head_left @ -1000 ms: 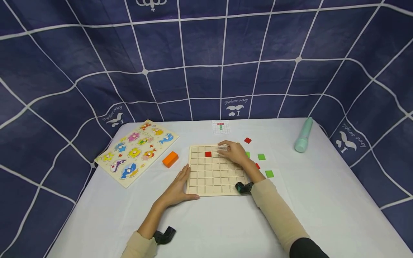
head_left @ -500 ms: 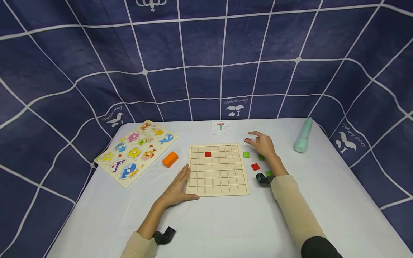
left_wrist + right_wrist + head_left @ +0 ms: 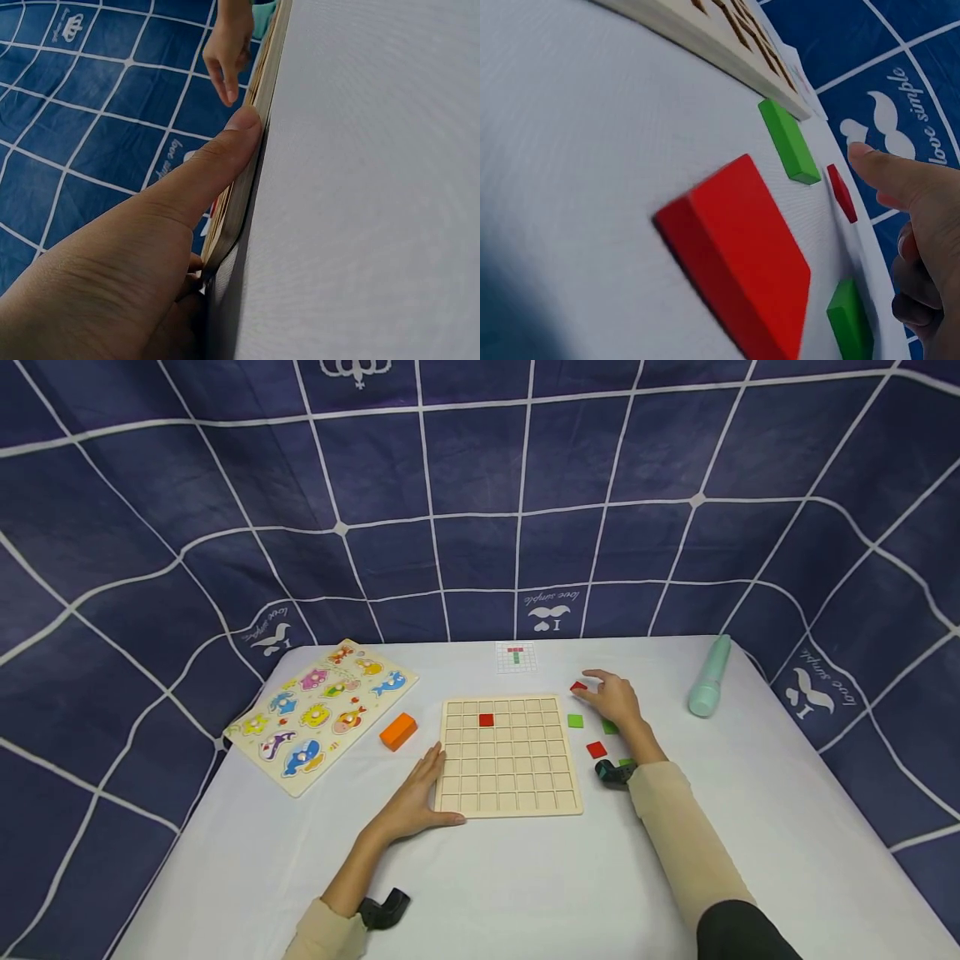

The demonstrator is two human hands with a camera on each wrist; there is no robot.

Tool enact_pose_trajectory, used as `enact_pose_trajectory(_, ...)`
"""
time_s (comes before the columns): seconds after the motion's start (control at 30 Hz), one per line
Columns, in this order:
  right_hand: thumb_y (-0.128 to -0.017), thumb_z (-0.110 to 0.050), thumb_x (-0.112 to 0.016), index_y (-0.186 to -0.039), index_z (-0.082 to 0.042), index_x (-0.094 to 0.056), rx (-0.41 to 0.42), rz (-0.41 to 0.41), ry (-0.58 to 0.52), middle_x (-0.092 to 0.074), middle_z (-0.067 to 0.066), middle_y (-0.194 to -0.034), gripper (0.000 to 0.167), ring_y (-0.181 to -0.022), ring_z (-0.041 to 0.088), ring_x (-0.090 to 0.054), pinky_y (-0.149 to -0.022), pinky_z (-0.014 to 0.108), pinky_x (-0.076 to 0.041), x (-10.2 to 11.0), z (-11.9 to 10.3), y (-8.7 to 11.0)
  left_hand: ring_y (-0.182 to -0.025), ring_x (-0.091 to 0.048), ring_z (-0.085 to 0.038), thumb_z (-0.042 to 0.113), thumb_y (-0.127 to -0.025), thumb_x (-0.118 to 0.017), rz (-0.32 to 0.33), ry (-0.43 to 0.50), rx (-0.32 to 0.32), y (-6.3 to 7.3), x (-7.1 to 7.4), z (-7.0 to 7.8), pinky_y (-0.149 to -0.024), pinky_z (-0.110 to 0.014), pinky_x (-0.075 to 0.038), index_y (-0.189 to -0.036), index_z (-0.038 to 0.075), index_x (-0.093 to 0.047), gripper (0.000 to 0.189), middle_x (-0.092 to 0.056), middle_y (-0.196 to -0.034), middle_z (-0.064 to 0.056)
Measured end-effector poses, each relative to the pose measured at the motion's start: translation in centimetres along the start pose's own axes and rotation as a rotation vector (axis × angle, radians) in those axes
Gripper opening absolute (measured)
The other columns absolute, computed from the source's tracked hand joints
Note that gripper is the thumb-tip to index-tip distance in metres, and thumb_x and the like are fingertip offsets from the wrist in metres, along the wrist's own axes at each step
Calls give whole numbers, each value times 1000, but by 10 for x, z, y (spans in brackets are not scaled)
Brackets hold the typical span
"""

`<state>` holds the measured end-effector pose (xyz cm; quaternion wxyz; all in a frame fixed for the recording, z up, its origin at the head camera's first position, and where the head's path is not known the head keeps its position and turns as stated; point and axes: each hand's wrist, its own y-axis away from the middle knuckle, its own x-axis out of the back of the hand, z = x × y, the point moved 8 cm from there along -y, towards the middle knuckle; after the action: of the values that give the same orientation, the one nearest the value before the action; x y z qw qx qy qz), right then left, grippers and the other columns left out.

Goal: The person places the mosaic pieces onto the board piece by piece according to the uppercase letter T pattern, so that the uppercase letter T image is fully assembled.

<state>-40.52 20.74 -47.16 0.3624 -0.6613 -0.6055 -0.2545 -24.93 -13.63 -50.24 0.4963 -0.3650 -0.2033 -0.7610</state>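
Note:
A pale wooden grid board (image 3: 508, 768) lies flat, a red square tile (image 3: 486, 720) in one of its upper cells. My left hand (image 3: 411, 797) rests against the board's lower left corner, fingers along the left side; the left wrist view shows its thumb (image 3: 225, 146) extended against the near edge. My right hand (image 3: 613, 697) is at a second red tile (image 3: 578, 686) beyond the board's far right corner, thumb and forefinger apart around it. In the right wrist view this far red tile (image 3: 842, 193) lies beside the thumb tip.
Right of the board lie another red tile (image 3: 596, 749) and green tiles (image 3: 575, 721). A pattern card (image 3: 516, 657) is behind it. An orange block (image 3: 398, 732) and an animal puzzle board (image 3: 318, 718) lie left; a mint-green microphone-shaped object (image 3: 709, 677) lies far right.
My right hand has left the upper part of the board and moved right to the far red tile, where it has stayed for the last half second. My left hand stays at the board's corner.

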Motion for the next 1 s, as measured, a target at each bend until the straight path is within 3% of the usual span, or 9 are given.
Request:
enact_pose_trajectory(0.2,-79,-40,-71,-120,-6,-61,-5,-25,30,-34,0,-51,54,-49,14,-30,-45,29,-25,-7,8,0,-137,-12,-36,52,-63,-79,38,-3,-47,1,1,3,-108,-50,-18,-143,-7,-22,114,-11,-151,-21)
enact_pose_trajectory(0.5,-81,-35,-69,-116,-6,-64,-13,-20,51,-40,2,-54,46,-52,17,-36,-46,29,-27,-9,9,2,-139,-8,-32,52,-62,-79,0,15,0,0,0,2,-110,-48,-14,-144,-4,-20,115,-7,-153,-16)
enact_pose_trajectory(0.73,-83,-27,-69,-111,-4,-66,1,18,7,-36,0,-50,36,-46,13,-31,-43,27,-24,-6,10,2,-139,-7,-31,52,-62,-79,2,12,-1,-1,0,3,-110,-47,-13,-144,-3,-20,116,-7,-153,-16)
enact_pose_trajectory(0.87,-83,-26,-69,-111,-5,-66,43,28,-34,-31,-2,-47,35,-43,11,-26,-40,26,-21,-4,-1,4,-139,-8,-31,52,-62,-79,-1,8,-3,-1,0,3,-110,-46,-13,-144,-3,-20,116,-7,-153,-16)
enact_pose_trajectory(1.0,-83,-25,-70,-111,-6,-66,131,38,-77,-30,-3,-47,34,-42,11,-24,-39,25,-20,-4,-30,10,-139,-8,-31,53,-62,-79,0,-3,-4,0,1,3,-110,-46,-13,-144,-4,-20,116,-7,-153,-17)
